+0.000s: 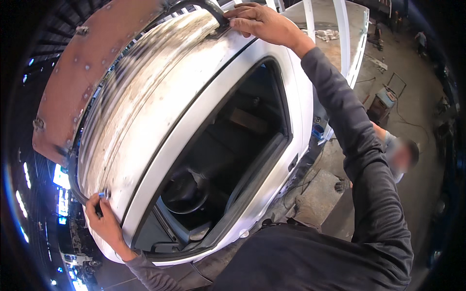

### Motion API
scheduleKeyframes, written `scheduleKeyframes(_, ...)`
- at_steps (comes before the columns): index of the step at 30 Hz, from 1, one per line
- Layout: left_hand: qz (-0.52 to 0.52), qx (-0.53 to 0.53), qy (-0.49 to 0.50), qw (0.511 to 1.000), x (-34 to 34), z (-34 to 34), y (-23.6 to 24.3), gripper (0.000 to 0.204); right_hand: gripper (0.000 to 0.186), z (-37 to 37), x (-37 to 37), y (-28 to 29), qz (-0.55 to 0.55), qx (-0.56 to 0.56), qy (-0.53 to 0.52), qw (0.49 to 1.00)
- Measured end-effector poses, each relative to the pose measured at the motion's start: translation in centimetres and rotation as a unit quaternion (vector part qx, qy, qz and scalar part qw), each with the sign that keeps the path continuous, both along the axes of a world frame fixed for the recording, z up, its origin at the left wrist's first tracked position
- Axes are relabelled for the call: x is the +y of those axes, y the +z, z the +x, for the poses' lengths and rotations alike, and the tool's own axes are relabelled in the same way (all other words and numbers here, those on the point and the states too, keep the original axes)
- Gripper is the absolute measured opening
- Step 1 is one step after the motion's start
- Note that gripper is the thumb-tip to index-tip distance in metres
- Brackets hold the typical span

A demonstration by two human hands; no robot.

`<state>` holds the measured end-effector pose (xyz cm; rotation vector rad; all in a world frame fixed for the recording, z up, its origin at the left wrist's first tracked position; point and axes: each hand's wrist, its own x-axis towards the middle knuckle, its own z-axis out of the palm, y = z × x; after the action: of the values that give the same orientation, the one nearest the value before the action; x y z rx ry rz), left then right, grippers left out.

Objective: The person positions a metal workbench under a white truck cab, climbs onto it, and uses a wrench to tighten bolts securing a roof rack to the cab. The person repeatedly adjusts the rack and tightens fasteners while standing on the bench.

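Observation:
A white car roof (165, 97) with grimy, streaked patches spans the view, above an open side window (228, 155) showing the dark interior and steering wheel. A rust-brown panel (73, 72) with studs and a dark tube frame (208, 8) lie along the roof's far side. My right hand (257, 24) is at the roof's upper edge, fingers curled over the tube's end. My left hand (102, 218) is at the lower-left roof corner, thumb and finger closed on a small silver-blue metal piece (104, 194) beside the tube.
At right, another person (391, 145) crouches low beside the car, one gloved hand (342, 185) near the ground. A wheeled machine (383, 104) with a handle and cable stands behind them. White upright bars (344, 29) stand past the car. More people appear in the distance.

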<state>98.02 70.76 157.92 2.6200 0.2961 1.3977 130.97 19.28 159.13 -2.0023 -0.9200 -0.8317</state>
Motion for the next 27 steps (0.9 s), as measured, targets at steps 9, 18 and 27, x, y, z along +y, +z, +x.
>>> scheduleKeyframes(9, 0.001, 0.008, 0.02, 1.0, -1.3, -0.5, 0.0, 0.013, 0.02, -7.1, -9.6, 0.9, -0.128, -0.194, 0.097, 0.968)
scheduleKeyframes(18, 0.011, -0.024, -0.009, 1.0, -0.8, 0.6, -0.4, 0.012, 0.048, 14.4, -3.8, 7.8, -0.156, -0.008, 0.09, 0.984)
scheduleKeyframes(27, -0.012, -0.022, 0.017, 1.0, -1.3, 1.4, -0.6, 0.01, 0.026, 18.1, 1.2, 10.5, -0.114, -0.188, -0.027, 0.975)
